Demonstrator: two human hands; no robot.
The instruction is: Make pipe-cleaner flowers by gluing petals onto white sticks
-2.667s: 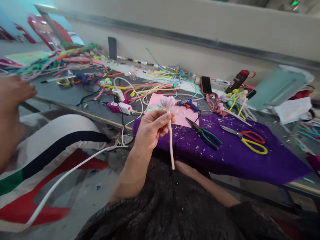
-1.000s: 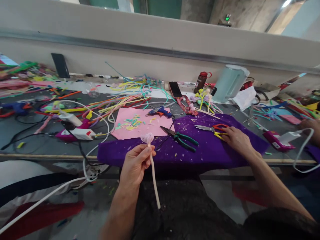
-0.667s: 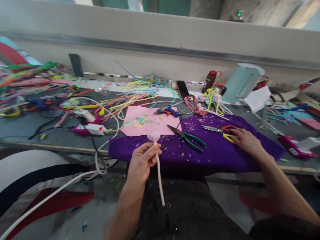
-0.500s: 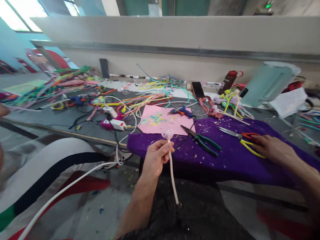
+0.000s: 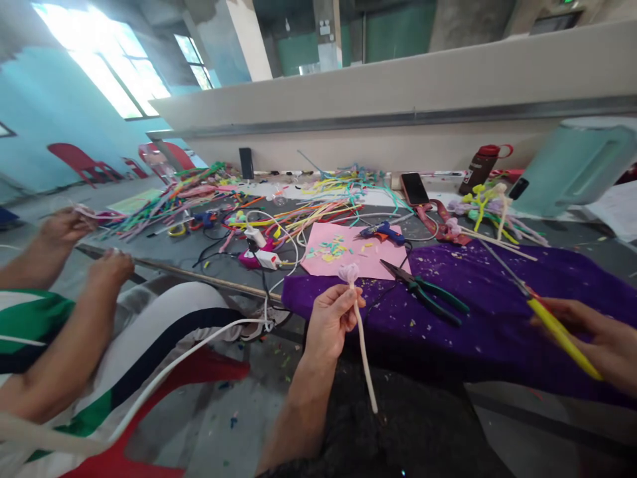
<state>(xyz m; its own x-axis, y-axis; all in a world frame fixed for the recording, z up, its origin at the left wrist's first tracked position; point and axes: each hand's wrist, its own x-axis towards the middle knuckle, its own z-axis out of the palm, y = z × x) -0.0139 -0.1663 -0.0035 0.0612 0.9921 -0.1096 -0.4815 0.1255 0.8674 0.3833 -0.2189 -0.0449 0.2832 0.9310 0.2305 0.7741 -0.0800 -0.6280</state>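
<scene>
My left hand (image 5: 332,320) pinches a pipe-cleaner flower (image 5: 349,272) just under its pale lilac head. Its cream stem (image 5: 366,362) hangs down below my fingers. At the right, my right hand (image 5: 592,335) grips scissors (image 5: 552,325) with yellow and red handles, raised over the purple cloth (image 5: 497,279). Their blades point away, up and to the left, and look closed. Between my hands, green-handled pliers (image 5: 430,292) lie on the cloth. Behind the flower is a pink sheet (image 5: 318,259) scattered with small cut pieces, and a blue glue gun (image 5: 382,232) rests on it.
Pipe cleaners (image 5: 169,196) in many colours heap at the back left. A phone (image 5: 414,189), a brown bottle (image 5: 480,169), finished flowers (image 5: 490,206) and a teal jug (image 5: 572,166) stand or lie behind. A power strip (image 5: 263,257) with cables is left; a co-worker's hands (image 5: 112,265) are further left.
My right hand has lifted the scissors off the purple cloth and turned them edge-on. My left hand still holds the flower. The view has swung left, bringing a co-worker's hands into sight.
</scene>
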